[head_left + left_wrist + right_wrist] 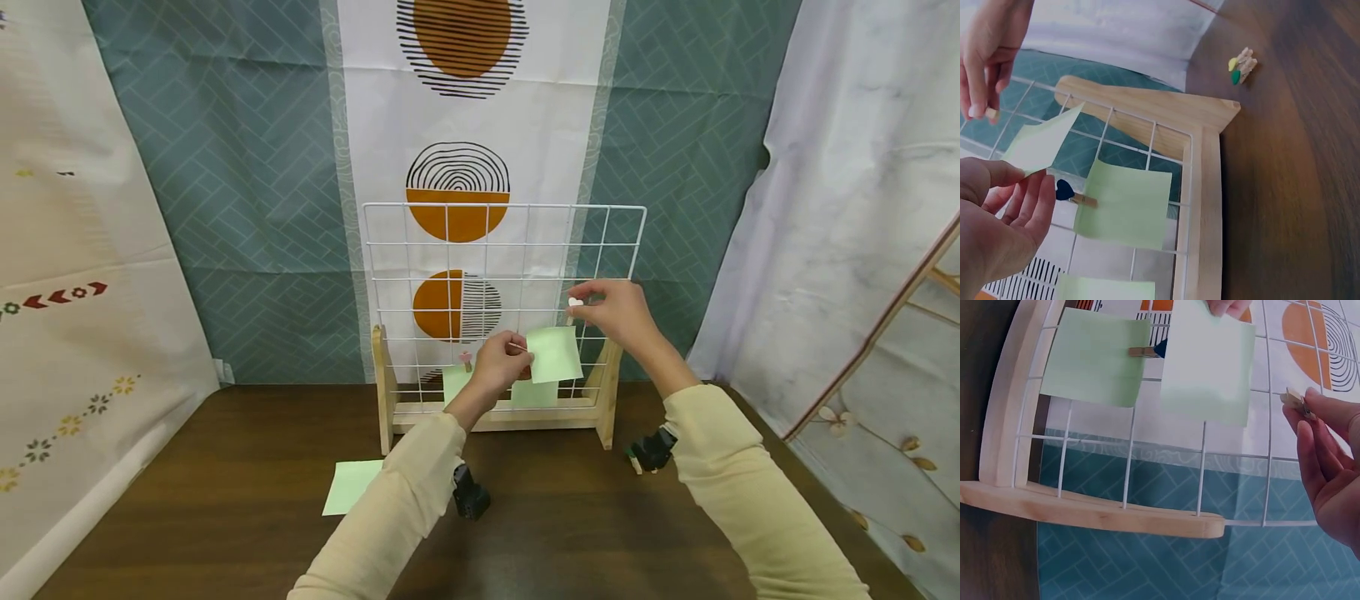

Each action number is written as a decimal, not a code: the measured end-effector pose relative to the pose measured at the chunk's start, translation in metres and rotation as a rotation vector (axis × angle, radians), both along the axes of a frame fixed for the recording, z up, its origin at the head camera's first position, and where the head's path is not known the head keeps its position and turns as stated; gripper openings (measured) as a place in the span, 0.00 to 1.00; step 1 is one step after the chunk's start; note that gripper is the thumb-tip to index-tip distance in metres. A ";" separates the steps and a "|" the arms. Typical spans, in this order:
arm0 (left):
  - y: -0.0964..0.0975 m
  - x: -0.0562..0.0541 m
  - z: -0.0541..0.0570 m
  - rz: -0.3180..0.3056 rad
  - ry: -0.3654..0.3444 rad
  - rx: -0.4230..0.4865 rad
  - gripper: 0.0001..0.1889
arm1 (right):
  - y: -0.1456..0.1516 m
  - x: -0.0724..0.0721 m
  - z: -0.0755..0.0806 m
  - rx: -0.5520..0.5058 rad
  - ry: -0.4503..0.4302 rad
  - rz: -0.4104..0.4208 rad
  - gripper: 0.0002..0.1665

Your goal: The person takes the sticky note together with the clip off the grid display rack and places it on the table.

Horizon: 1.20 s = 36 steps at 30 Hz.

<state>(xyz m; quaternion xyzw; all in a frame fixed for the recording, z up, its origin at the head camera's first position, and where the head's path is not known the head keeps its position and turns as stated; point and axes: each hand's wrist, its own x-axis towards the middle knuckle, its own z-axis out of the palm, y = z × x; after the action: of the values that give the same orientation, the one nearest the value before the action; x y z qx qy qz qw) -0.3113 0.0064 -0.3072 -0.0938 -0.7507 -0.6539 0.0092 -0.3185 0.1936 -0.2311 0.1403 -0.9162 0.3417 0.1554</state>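
Observation:
My left hand (498, 367) pinches a pale green paper note (557, 354) by its edge, holding it in front of a white wire grid (487, 245). Up and to the right, my right hand (621, 312) grips a small wooden clothespin (1296, 400) with a white top between thumb and fingers, apart from the paper. Lower on the grid hangs another green note (1132, 206), clipped by a clothespin with a dark blue heart (1065, 190). A third note (454, 382), partly behind my left hand, hangs by a pink-topped clothespin (466, 360).
Wooden feet (382, 392) hold the grid upright on a dark wood table (247, 500). A loose green note (352, 485) lies left of my left forearm. Several clothespins (1244, 65) lie on the table to the right. Patterned cloths (225, 167) hang behind and at both sides.

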 end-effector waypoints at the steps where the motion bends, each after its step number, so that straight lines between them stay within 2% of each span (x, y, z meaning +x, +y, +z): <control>1: -0.002 0.001 -0.001 -0.011 0.001 -0.004 0.04 | 0.001 0.001 -0.001 0.003 -0.002 0.006 0.18; 5: -0.013 0.005 -0.003 -0.056 0.009 -0.023 0.02 | 0.004 0.004 -0.007 0.028 -0.006 0.039 0.18; 9: -0.022 0.010 -0.007 -0.087 0.024 -0.071 0.03 | 0.008 0.008 -0.013 0.070 0.026 0.089 0.16; 13: -0.029 0.016 -0.010 -0.109 0.034 -0.084 0.02 | 0.013 0.012 -0.020 0.087 0.050 0.098 0.15; 18: -0.039 0.021 -0.017 -0.129 0.050 -0.073 0.09 | 0.022 0.015 -0.028 0.087 0.054 0.092 0.15; 24: -0.050 0.026 -0.029 -0.118 0.052 -0.097 0.08 | 0.035 0.018 -0.039 0.075 0.015 0.074 0.16; 30: -0.060 0.033 -0.039 -0.097 0.023 -0.089 0.03 | 0.048 0.023 -0.049 0.047 0.032 0.103 0.17; 36: -0.072 0.045 -0.051 -0.121 -0.013 -0.072 0.04 | 0.060 0.026 -0.060 0.025 0.017 0.106 0.17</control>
<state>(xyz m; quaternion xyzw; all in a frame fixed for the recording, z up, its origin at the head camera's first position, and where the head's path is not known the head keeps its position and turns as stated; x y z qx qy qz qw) -0.2667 -0.0652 -0.3578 -0.1352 -0.7666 -0.6266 -0.0384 -0.2928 0.2538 -0.2912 0.1933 -0.9103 0.3369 0.1433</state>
